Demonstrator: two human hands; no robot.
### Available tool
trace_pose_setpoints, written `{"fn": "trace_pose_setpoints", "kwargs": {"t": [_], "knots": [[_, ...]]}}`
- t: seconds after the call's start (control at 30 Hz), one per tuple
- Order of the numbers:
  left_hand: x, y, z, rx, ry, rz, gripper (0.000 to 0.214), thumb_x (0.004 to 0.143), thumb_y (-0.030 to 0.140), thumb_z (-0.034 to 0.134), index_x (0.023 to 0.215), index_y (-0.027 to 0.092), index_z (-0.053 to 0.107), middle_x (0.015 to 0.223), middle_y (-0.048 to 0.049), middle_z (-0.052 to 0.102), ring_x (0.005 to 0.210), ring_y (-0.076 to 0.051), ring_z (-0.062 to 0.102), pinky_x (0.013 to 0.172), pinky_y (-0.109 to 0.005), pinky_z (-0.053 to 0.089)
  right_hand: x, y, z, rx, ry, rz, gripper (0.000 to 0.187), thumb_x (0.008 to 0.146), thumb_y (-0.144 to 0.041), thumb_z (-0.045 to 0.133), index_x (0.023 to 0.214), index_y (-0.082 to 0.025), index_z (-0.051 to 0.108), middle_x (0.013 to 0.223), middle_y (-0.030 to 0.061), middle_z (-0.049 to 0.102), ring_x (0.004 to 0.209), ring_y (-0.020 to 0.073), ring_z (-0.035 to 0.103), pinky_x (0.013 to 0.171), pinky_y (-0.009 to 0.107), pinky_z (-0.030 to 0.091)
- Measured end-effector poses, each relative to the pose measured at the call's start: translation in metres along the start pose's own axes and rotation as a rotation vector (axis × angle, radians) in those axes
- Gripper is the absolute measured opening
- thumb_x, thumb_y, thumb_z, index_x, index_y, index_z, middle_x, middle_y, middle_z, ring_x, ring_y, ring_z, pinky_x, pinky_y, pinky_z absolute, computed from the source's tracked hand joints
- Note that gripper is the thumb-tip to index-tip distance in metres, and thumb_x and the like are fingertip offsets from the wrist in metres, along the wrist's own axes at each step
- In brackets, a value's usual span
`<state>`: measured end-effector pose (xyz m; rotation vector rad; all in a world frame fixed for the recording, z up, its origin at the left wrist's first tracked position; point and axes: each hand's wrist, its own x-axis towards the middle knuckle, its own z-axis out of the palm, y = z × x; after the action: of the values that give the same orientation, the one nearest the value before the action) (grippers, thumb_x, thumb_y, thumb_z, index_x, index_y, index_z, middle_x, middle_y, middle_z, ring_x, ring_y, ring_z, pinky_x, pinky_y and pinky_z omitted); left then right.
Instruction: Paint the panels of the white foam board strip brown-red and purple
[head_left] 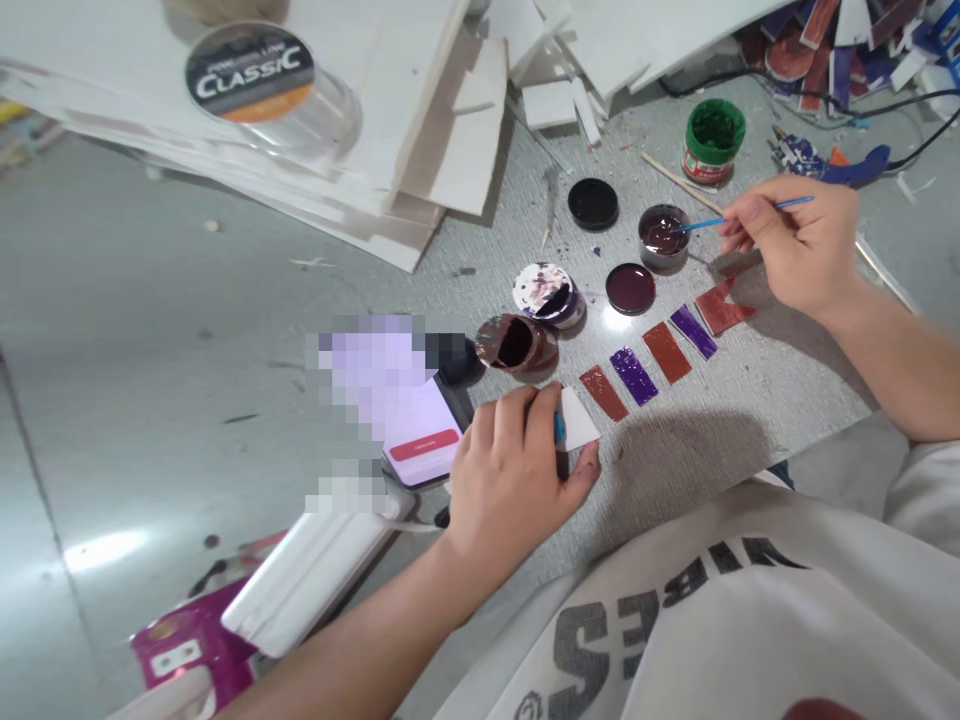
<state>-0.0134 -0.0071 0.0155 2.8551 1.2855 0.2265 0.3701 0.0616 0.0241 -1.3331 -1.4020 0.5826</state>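
Note:
My right hand [799,245] grips a thin blue paintbrush [701,224] whose tip dips into a small jar of dark maroon paint [663,236]. My left hand [514,475] rests on the grey board, fingers pressing down a small white piece [579,420], with something blue between the fingers. A row of painted strips runs between the hands: red [603,392], purple [634,375], red [667,351], purple [694,331] and a larger red piece [721,308].
Open paint lids and jars [551,295] sit near the strips, with a black lid [592,203] and a green-capped jar [714,140] behind. A phone [424,430] lies left of my left hand. White boards [420,110] and a clear spool case [262,85] pile up at the back.

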Motion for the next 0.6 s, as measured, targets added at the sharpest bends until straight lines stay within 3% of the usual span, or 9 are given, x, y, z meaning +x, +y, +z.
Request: {"fn": "trace_pose_setpoints", "kwargs": {"t": [0.27,0.43,0.6], "knots": [[0.0002,0.0000,-0.0003,-0.004,-0.001,-0.001,0.061,0.108,0.050,0.060,0.148,0.004,0.066,0.130,-0.0243,0.070,0.111,-0.039,0.065,0.092,-0.050,0.060,-0.0012,-0.0012,-0.0014,-0.018,-0.009,0.027,0.044,0.101,-0.074,0.079,0.091,-0.031,0.084,0.082,0.0025,0.083,0.068,0.0175,0.077,0.063,0.035,0.065],[-0.0002,0.0001,-0.0008,0.005,-0.028,-0.019,0.060,0.109,0.051,0.059,0.150,0.007,0.065,0.132,-0.0228,0.071,0.112,-0.039,0.067,0.094,-0.050,0.059,-0.0014,-0.0049,0.0009,0.029,-0.002,0.013,0.044,0.098,-0.074,0.083,0.088,-0.031,0.086,0.078,0.0031,0.083,0.062,0.0188,0.075,0.056,0.037,0.061],[-0.0018,-0.0008,0.0002,-0.052,-0.042,-0.037,0.061,0.108,0.052,0.062,0.152,0.009,0.065,0.135,-0.0233,0.071,0.116,-0.040,0.067,0.097,-0.051,0.058,0.0044,-0.0001,0.0027,0.083,0.191,0.014,0.044,0.098,-0.074,0.084,0.084,-0.031,0.084,0.074,0.0035,0.080,0.057,0.0197,0.070,0.052,0.040,0.055]]}}
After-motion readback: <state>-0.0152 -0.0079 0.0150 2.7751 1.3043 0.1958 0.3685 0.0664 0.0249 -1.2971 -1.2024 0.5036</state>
